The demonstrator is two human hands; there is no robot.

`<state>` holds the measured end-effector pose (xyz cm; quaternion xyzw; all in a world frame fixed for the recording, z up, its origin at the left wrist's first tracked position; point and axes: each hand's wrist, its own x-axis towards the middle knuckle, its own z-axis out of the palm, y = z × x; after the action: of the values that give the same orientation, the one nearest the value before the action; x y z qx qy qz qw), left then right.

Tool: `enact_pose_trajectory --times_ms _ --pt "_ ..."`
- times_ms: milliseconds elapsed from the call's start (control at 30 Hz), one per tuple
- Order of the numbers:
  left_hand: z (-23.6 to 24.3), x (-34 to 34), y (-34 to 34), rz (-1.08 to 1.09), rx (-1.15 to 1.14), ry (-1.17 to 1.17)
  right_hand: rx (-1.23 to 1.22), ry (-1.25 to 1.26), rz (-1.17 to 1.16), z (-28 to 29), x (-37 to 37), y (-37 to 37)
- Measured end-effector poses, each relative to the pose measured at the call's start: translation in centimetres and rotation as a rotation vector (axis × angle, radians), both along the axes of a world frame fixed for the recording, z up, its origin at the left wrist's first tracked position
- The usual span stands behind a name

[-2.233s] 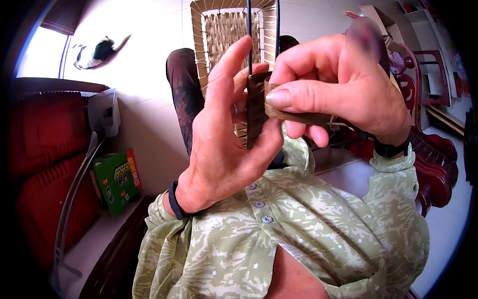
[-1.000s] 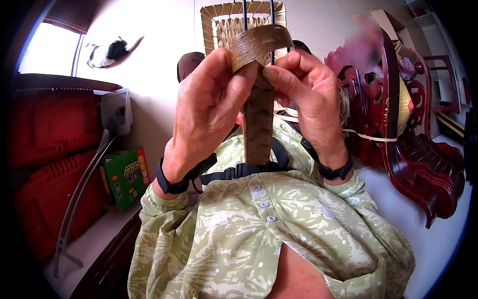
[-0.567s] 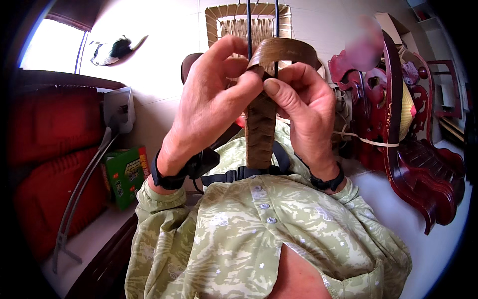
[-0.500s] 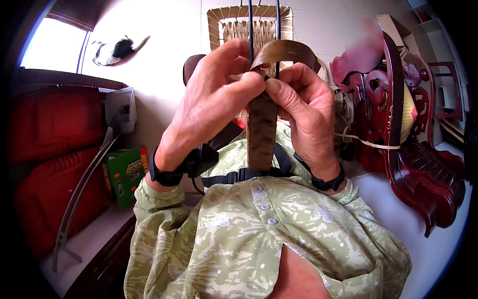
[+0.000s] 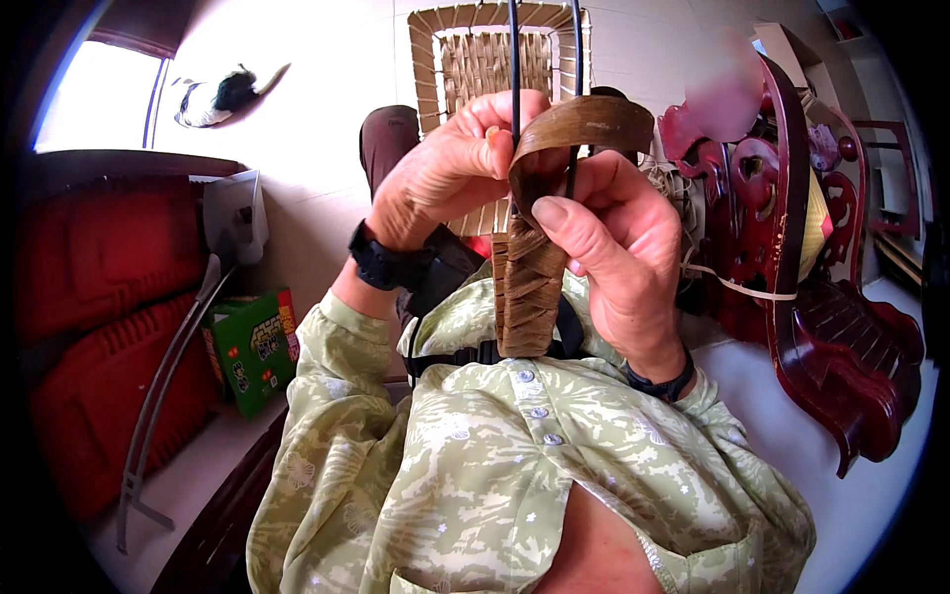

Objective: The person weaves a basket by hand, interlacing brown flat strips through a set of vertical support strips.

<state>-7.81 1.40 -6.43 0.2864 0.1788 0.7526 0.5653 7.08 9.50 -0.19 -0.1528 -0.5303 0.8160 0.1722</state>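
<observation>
Two thin black rods run down in front of me into a woven brown band, which hangs at my chest. From the band's upper end, a flat brown strip arches in a wide loop to the right. My right hand pinches the top of the band, thumb in front, fingers behind under the loop. My left hand is closed beside the left rod, thumb tip close to the strip; what its fingers hold is hidden. Beyond the hands sits a beige woven basket.
A carved dark-red wooden chair stands at right, with a coil of pale strips near it. At left are red cushions, a green box and a long-handled grey tool. A black-and-white animal lies on the floor.
Both hands have moved slightly apart, the left hand lifting its thumb away from the band. The band has turned, showing its braided face, and the right thumb now presses its upper end.
</observation>
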Motion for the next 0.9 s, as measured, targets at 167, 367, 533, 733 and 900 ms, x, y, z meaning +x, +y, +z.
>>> enact_pose_trajectory --times_ms 167,367,533,733,900 --pt "-1.0 0.7 0.8 0.0 0.027 -0.1 0.076 -0.037 -0.029 0.1 -0.3 -0.2" --pt "-0.5 0.0 1.6 -0.241 0.106 -0.227 0.047 -0.046 -0.055 1.2 -0.6 -0.4" --pt "-1.4 -0.6 1.2 -0.152 -0.033 -0.161 0.136 -0.099 -0.043 0.9 -0.3 -0.3" --pt "-3.0 0.3 -0.7 0.325 -0.223 0.107 0.091 -0.117 -0.018 1.2 0.0 -0.3" --pt "-3.4 -0.9 -3.6 0.625 -0.053 0.101 0.055 -0.143 -0.021 1.4 -0.1 -0.5"
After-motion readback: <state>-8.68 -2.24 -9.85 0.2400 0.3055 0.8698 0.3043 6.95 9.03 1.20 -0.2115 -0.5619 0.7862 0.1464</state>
